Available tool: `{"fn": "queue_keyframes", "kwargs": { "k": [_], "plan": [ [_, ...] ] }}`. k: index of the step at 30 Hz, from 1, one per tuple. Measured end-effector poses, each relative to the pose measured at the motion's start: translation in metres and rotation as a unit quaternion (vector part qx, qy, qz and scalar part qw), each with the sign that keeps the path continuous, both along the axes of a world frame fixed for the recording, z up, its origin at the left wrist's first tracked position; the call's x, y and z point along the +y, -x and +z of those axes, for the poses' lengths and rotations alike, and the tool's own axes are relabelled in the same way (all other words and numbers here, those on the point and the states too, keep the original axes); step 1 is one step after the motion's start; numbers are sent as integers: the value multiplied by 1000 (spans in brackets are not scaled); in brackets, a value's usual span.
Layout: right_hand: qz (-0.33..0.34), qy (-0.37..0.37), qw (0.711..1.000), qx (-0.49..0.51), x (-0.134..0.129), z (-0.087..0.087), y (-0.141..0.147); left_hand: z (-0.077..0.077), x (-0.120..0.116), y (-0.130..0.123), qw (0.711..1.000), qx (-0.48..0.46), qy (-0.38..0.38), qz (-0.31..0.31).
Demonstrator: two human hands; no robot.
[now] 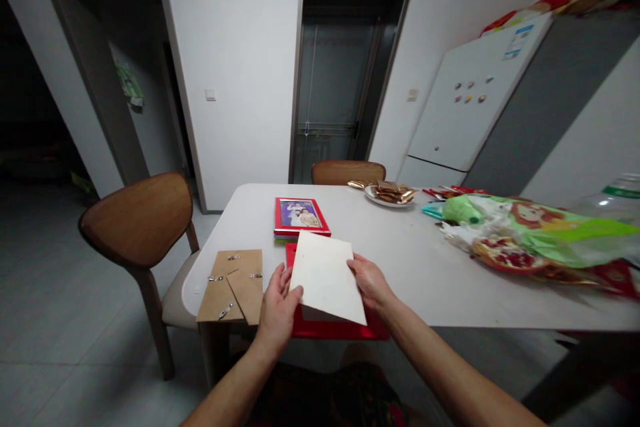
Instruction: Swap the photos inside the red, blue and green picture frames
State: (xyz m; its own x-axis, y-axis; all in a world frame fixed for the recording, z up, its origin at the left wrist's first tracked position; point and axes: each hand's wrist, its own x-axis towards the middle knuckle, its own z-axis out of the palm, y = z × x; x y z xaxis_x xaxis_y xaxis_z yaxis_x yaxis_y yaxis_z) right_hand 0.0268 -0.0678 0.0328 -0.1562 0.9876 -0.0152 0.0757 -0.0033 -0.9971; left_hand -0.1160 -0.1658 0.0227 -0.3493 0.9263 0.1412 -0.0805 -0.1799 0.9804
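Observation:
A white sheet is held up between my two hands, tilted, above a red frame at the table's front edge. My left hand grips its left edge, thumb on top. On the right edge, my right hand pinches it. The sheet hides most of the red frame. A brown backing board with metal clips and a stand flap lies to the left of my left hand. Behind the sheet, a red-bordered framed photo rests on top of a small stack.
The white table bears a plate of wrapped items at the back and green plastic packaging with a red bowl on the right. Wooden chairs stand at the left and behind the table.

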Motion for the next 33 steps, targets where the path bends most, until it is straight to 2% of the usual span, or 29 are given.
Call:
{"fn": "queue_keyframes", "kwargs": {
  "k": [2, 4, 7, 9, 15, 18, 24, 29, 31, 33],
  "plan": [
    [4, 25, 999, -45, 8, 1, -12, -5, -1, 7, 998, 50, 22, 5],
    [15, 49, 997, -57, 14, 1, -18, -7, -5, 10, 988, 145, 43, -5],
    [29, 58, 995, -71, 19, -1, -16, -5, -12, 7, 955, 287, 60, -36],
    [33, 49, 993, -98, 22, -2, -11, -6, -15, 3, 936, 344, 56, -54],
    [30, 18, 983, -180, 28, -4, 2, -21, -14, 3, 916, 397, 12, -63],
    [10, -15, 969, -248, 31, -5, 3, -24, -14, 5, 902, 424, 2, -75],
    [-34, -81, 913, -398, 33, -7, 0, -17, -17, 4, 861, 499, 2, -94],
    [-34, -164, 799, -577, 28, -15, 0, -12, -18, -1, 847, 521, 27, -103],
    [-34, -177, 784, -594, 26, -16, 0, -10, -21, 0, 850, 516, 24, -104],
    [-37, -183, 785, -591, 24, -15, 0, -10, -27, 9, 854, 511, 7, -99]
  ]
}}
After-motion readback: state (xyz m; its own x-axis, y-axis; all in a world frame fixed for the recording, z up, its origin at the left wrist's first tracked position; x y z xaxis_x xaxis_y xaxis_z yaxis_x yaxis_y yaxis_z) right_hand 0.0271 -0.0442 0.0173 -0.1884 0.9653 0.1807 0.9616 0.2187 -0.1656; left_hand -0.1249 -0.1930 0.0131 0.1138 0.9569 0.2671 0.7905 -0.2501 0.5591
